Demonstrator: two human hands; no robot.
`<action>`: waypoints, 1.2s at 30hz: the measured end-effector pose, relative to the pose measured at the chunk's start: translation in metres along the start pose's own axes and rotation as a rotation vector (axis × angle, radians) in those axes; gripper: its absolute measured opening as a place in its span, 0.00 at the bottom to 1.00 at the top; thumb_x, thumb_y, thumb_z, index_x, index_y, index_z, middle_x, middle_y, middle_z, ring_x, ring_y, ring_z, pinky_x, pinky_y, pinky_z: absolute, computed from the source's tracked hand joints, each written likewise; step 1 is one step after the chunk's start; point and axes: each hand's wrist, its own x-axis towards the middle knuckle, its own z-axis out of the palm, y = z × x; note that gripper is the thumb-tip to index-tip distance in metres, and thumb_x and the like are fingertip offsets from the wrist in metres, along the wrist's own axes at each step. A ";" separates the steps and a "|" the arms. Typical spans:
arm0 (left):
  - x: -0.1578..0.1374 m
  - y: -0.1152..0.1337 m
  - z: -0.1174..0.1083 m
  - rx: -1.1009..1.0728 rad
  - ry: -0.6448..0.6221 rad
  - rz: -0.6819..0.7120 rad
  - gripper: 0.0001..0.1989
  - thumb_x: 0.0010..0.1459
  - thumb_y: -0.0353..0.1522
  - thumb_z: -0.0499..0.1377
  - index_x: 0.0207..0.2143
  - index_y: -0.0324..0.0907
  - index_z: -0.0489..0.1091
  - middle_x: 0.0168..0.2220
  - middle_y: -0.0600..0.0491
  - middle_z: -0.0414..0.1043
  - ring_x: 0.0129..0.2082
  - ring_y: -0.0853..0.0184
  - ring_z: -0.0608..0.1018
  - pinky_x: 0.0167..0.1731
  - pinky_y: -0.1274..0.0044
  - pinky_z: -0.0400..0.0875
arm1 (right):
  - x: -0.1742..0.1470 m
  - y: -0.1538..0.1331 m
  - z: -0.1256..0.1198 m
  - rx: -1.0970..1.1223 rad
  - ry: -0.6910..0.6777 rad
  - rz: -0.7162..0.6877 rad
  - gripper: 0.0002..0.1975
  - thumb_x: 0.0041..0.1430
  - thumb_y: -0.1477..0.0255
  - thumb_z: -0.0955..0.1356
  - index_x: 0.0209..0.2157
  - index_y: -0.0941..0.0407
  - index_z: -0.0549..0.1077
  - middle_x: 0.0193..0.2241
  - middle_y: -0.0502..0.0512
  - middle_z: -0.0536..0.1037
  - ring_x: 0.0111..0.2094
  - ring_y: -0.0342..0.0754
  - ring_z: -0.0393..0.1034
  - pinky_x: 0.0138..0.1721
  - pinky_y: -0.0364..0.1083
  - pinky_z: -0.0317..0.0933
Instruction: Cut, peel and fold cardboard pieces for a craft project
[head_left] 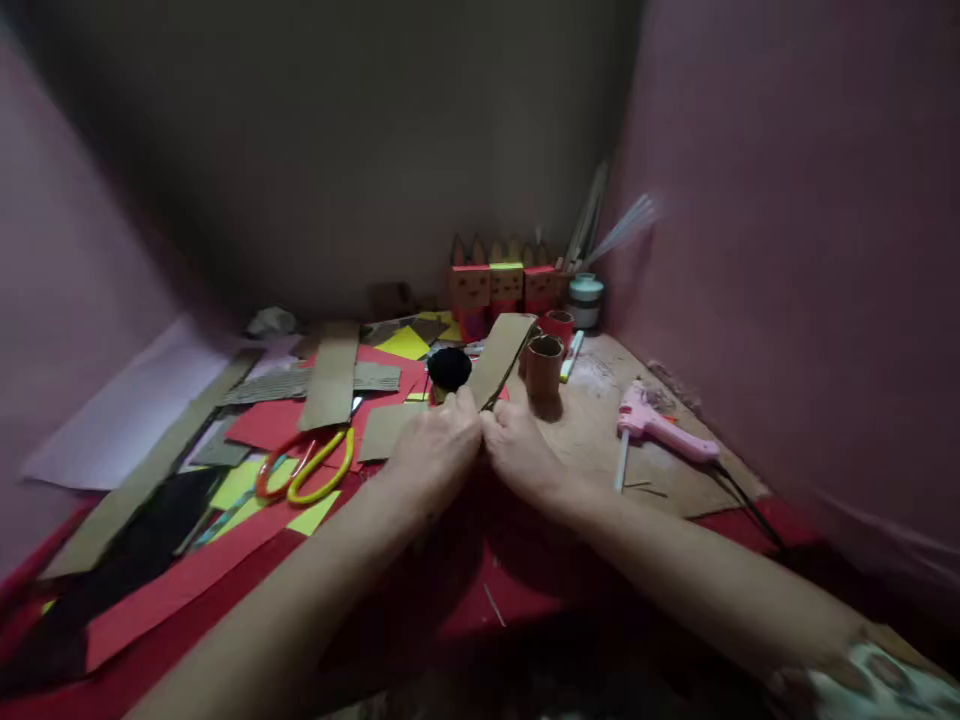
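Observation:
A strip of brown cardboard (501,352) slants up and away from between my two fists. My left hand (442,432) is closed on its near end, and my right hand (517,440) grips the same end close beside it, the knuckles almost touching. My fingers hide the strip's lower part. Just behind my left hand is a round black object (449,369). Beyond my right hand a brown cardboard tube (544,368) stands upright, with a red tube (559,325) behind it.
Scissors (319,480) with red and yellow handles lie left among paper and cardboard scraps (330,380). A pink glue gun (660,425) with a cord rests at right. Several box figures with drawn faces (506,285) and a lidded jar (586,300) stand at the back. Walls enclose both sides.

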 end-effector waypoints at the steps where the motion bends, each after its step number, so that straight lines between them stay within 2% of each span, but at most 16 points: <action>1: 0.000 -0.001 0.000 -0.005 -0.009 0.012 0.13 0.61 0.24 0.47 0.43 0.35 0.68 0.30 0.43 0.75 0.32 0.53 0.81 0.27 0.71 0.70 | -0.001 0.002 -0.001 0.005 -0.003 0.007 0.12 0.53 0.74 0.61 0.17 0.55 0.57 0.18 0.46 0.60 0.23 0.42 0.53 0.24 0.43 0.48; 5: 0.000 -0.007 0.002 -0.042 -0.038 0.062 0.12 0.61 0.28 0.49 0.44 0.36 0.69 0.31 0.43 0.76 0.32 0.54 0.80 0.29 0.72 0.70 | -0.004 0.009 -0.004 0.041 -0.008 0.041 0.11 0.53 0.73 0.60 0.18 0.55 0.60 0.18 0.48 0.64 0.23 0.43 0.57 0.24 0.42 0.53; 12: 0.007 -0.024 0.000 -0.197 -0.063 0.112 0.16 0.60 0.24 0.46 0.45 0.39 0.69 0.33 0.48 0.78 0.32 0.63 0.80 0.32 0.77 0.69 | 0.000 0.018 0.005 0.253 -0.037 0.121 0.08 0.52 0.72 0.61 0.21 0.56 0.66 0.18 0.50 0.68 0.22 0.45 0.64 0.25 0.43 0.62; 15: 0.006 -0.024 0.000 -0.226 -0.051 0.123 0.15 0.61 0.25 0.46 0.44 0.39 0.69 0.33 0.47 0.78 0.32 0.62 0.79 0.31 0.76 0.69 | 0.002 0.016 0.004 0.269 -0.006 0.122 0.07 0.52 0.71 0.62 0.22 0.56 0.67 0.19 0.50 0.70 0.23 0.45 0.65 0.26 0.44 0.64; 20: 0.001 -0.012 0.003 -0.076 -0.001 0.087 0.13 0.63 0.26 0.46 0.44 0.36 0.67 0.33 0.45 0.77 0.30 0.57 0.79 0.26 0.73 0.66 | 0.006 0.008 -0.006 0.108 0.144 -0.066 0.07 0.53 0.68 0.65 0.29 0.57 0.69 0.25 0.50 0.73 0.27 0.44 0.66 0.30 0.44 0.63; 22: -0.002 -0.008 0.005 -0.020 0.021 0.079 0.12 0.63 0.26 0.46 0.44 0.35 0.67 0.32 0.45 0.76 0.29 0.57 0.79 0.24 0.73 0.64 | 0.007 0.006 -0.008 0.047 0.160 -0.102 0.07 0.53 0.69 0.64 0.28 0.57 0.68 0.24 0.50 0.72 0.26 0.44 0.65 0.30 0.44 0.62; 25: -0.004 -0.006 0.007 0.029 0.042 0.074 0.12 0.63 0.26 0.46 0.43 0.35 0.67 0.31 0.45 0.76 0.29 0.56 0.79 0.24 0.73 0.64 | 0.008 0.007 -0.008 0.017 0.166 -0.064 0.08 0.52 0.70 0.62 0.23 0.56 0.66 0.20 0.48 0.68 0.24 0.43 0.61 0.26 0.43 0.58; 28: -0.003 -0.013 0.009 -0.053 0.017 0.091 0.12 0.63 0.26 0.47 0.43 0.37 0.68 0.32 0.46 0.76 0.30 0.58 0.79 0.26 0.74 0.65 | 0.008 0.011 -0.008 0.056 0.183 -0.036 0.08 0.51 0.71 0.62 0.19 0.55 0.63 0.18 0.47 0.65 0.22 0.42 0.58 0.24 0.42 0.55; 32: 0.003 -0.023 0.011 -0.185 -0.016 0.114 0.15 0.63 0.25 0.46 0.45 0.40 0.69 0.34 0.48 0.78 0.32 0.61 0.80 0.30 0.76 0.67 | 0.008 0.013 -0.007 0.091 0.194 -0.021 0.07 0.50 0.72 0.62 0.20 0.55 0.62 0.18 0.47 0.64 0.23 0.43 0.58 0.24 0.43 0.55; 36: 0.006 -0.018 0.008 -0.102 -0.018 0.056 0.14 0.62 0.26 0.47 0.47 0.37 0.68 0.34 0.45 0.78 0.31 0.56 0.80 0.28 0.72 0.68 | 0.003 0.008 -0.004 0.023 0.157 -0.050 0.07 0.51 0.72 0.61 0.21 0.55 0.62 0.20 0.48 0.66 0.24 0.44 0.60 0.27 0.44 0.56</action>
